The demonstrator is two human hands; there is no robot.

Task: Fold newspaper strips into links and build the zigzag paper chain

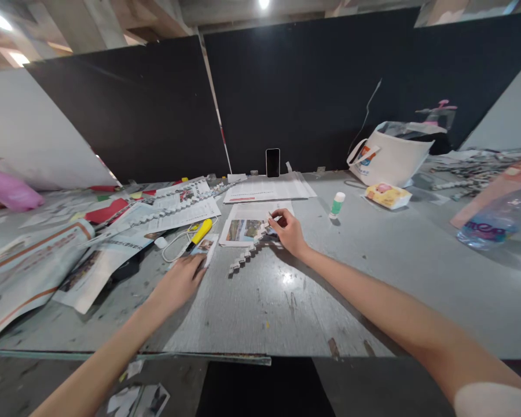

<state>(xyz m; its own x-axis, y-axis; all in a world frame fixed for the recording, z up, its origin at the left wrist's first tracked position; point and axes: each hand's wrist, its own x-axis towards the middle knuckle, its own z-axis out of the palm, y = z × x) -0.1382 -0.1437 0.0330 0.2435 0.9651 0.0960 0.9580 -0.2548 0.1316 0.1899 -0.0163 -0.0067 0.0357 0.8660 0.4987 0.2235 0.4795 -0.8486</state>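
My right hand [289, 233] is closed, its thumb and fingers pinching the upper end of a folded paper chain [248, 252]. The chain is white and grey with zigzag edges, and slants down to the left over the grey table. Beneath its upper part lies a printed sheet [237, 231] with a colour picture. My left hand [184, 281] rests palm down, fingers stretched toward a small printed paper strip [207, 246] that they touch or partly cover. A yellow utility knife [201, 233] lies just beyond those fingers, beside a white cord [173, 246].
A glue stick [337, 205] stands right of my right hand. A phone [273, 163] leans upright at the back, behind stacked papers [267, 190]. Newspapers [30, 269] cover the left side. On the right are a white bag [391, 156], a tissue pack [388, 196] and a plastic bottle [490, 226].
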